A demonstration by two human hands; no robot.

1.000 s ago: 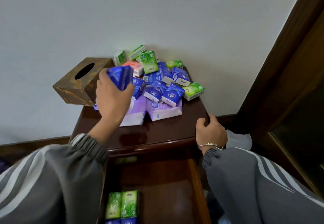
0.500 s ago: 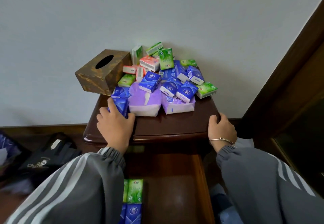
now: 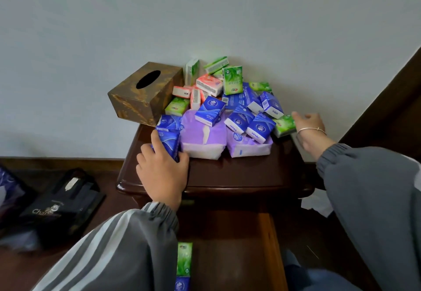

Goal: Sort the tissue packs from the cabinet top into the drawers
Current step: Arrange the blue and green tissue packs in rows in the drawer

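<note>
Now the left hand [image 3: 163, 170] grasps a blue pack [image 3: 167, 142] near the front-left corner of the cabinet top [image 3: 239, 177], fingers curled round its lower end. The pack's long axis runs front to back, its far end pointing toward the wall and touching the pile [image 3: 227, 99] of blue, green and pink packs. Two purple packs [image 3: 202, 138] lie just beside it, at the pile's front. The right hand [image 3: 307, 129] lies released at the right edge, fingers fairly straight, one fingertip touching a green pack [image 3: 284, 125]. A tissue box [image 3: 145, 92] sits on the back-left corner. Below, the open drawer [image 3: 268, 245] holds another green pack [image 3: 184, 259], lengthwise front to back.
</note>
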